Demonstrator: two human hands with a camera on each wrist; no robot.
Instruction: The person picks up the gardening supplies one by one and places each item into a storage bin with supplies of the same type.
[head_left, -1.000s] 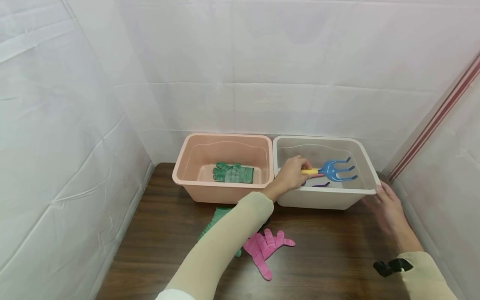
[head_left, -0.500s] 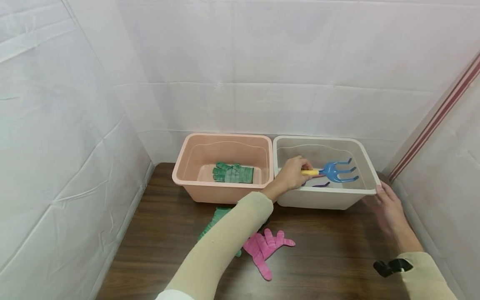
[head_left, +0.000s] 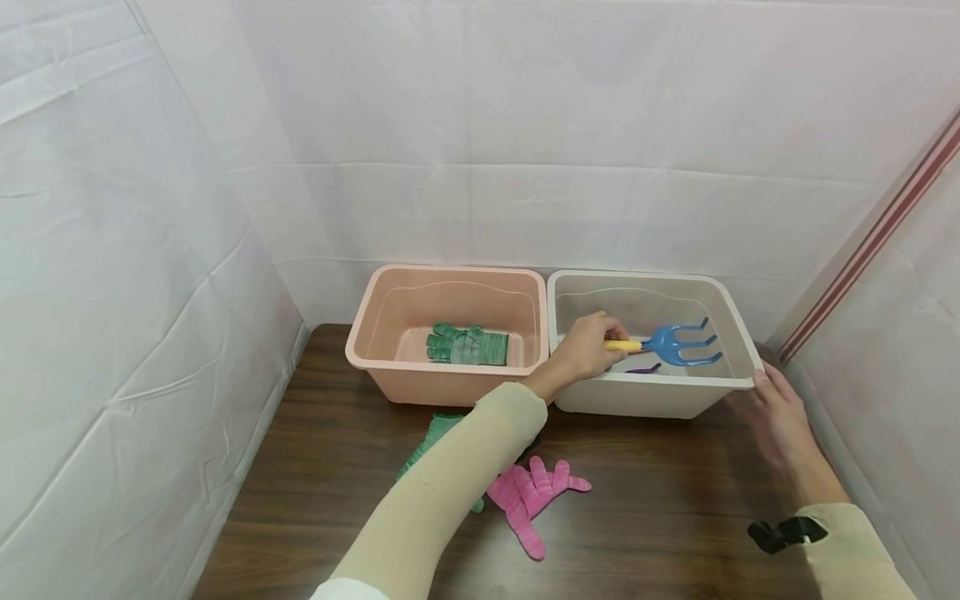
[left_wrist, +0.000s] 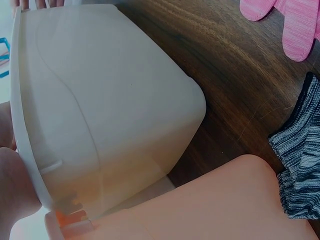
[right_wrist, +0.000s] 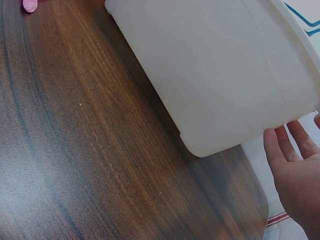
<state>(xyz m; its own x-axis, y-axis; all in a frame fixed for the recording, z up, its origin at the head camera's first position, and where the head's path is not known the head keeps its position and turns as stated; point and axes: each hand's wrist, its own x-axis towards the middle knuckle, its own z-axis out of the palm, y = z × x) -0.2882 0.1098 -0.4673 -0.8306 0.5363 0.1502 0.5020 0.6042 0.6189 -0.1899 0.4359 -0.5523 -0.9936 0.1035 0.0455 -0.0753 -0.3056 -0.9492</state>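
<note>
While left hand [head_left: 581,350] grips rake [head_left: 667,344] inside white bin [head_left: 645,398], right hand [head_left: 776,417] spread beside bin's corner

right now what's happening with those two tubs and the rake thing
A person's left hand grips the yellow handle of a blue hand rake, holding it inside the white tub. The right hand rests open against that tub's right corner. The pink tub beside it holds a green glove. On the wooden table in front lie a pink glove and another green glove, partly hidden by the left arm.
</note>
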